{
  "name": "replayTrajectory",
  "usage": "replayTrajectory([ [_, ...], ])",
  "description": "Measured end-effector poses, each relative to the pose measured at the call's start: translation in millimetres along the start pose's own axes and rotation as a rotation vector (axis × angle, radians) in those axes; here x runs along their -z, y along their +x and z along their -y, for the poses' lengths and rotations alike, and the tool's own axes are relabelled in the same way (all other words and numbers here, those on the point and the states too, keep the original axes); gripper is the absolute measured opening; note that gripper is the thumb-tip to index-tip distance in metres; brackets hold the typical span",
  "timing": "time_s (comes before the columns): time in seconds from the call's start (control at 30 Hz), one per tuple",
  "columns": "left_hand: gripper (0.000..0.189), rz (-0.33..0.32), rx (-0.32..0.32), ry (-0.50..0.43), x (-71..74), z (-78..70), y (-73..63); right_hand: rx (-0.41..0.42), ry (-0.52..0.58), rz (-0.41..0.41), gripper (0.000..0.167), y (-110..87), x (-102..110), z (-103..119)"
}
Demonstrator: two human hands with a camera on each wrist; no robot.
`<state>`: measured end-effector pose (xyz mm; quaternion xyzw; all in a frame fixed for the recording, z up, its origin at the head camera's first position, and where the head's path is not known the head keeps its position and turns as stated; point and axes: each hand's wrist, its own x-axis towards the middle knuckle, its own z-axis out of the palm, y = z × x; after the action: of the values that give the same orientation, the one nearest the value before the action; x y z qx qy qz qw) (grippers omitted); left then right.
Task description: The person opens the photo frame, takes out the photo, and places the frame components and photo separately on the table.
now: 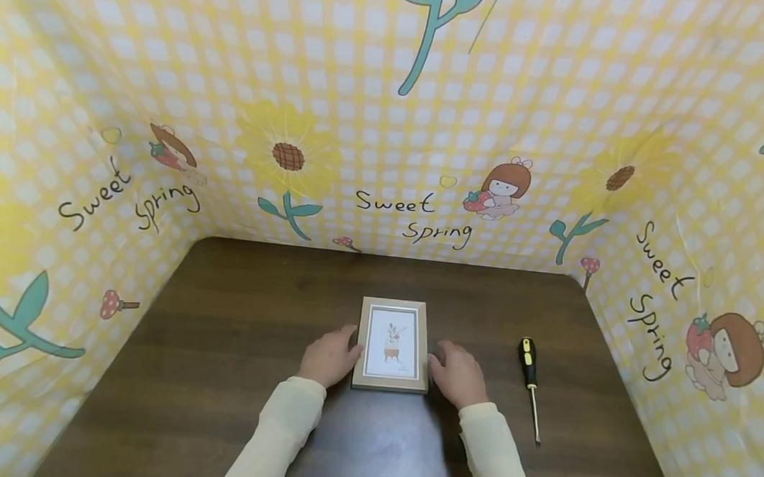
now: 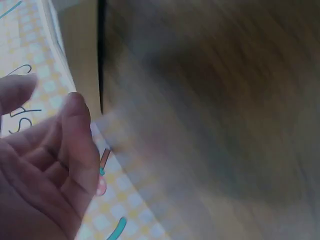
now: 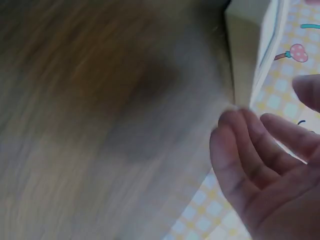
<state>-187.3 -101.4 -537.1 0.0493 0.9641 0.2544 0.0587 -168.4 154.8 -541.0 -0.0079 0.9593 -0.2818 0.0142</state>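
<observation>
A picture frame point(image 1: 423, 341) with a light wooden border lies face up on the dark table, its print showing a small potted plant. My left hand point(image 1: 329, 358) is at its left side, thumb right at the border and fingers loosely bent. On the opposite side, my right hand point(image 1: 459, 376) has its thumb close by the right edge. The left wrist view shows the pale side of the frame point(image 2: 82, 55) just beyond the left fingertips point(image 2: 76, 107). In the right wrist view, the right fingertips point(image 3: 235, 120) reach the lower end of the frame's side point(image 3: 245, 55).
A screwdriver point(image 1: 528, 369) with a black and yellow handle lies to the right of my right hand, its shaft pointing toward me. The brown wooden table point(image 1: 256, 289) is enclosed at the back and both sides by yellow checked cloth point(image 1: 374, 144) printed with flowers.
</observation>
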Motion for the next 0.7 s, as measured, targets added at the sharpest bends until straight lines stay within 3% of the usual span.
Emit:
replayTrajectory([
  [0.1, 0.059, 0.068, 0.051, -0.072, -8.6, 1.7, 0.6, -0.04, 0.054, 0.054, 0.052, 1.4, -7, 2],
  [0.23, 0.066, 0.132, 0.028, -0.142, -18.7, 3.9, 1.6, -0.067, 0.104, 0.106, 0.058, 1.1, -15, 4],
  [0.5, 0.081, 0.155, 0.045, -0.17, -27.7, 7.9, 0.5, -0.048, 0.137, 0.112, 0.057, 0.8, -24, 7],
  [0.7, 0.083, 0.154, 0.044, -0.126, -27.5, 7.1, 2.4, -0.046, 0.18, 0.086, 0.057, 3.9, -24, 10],
])
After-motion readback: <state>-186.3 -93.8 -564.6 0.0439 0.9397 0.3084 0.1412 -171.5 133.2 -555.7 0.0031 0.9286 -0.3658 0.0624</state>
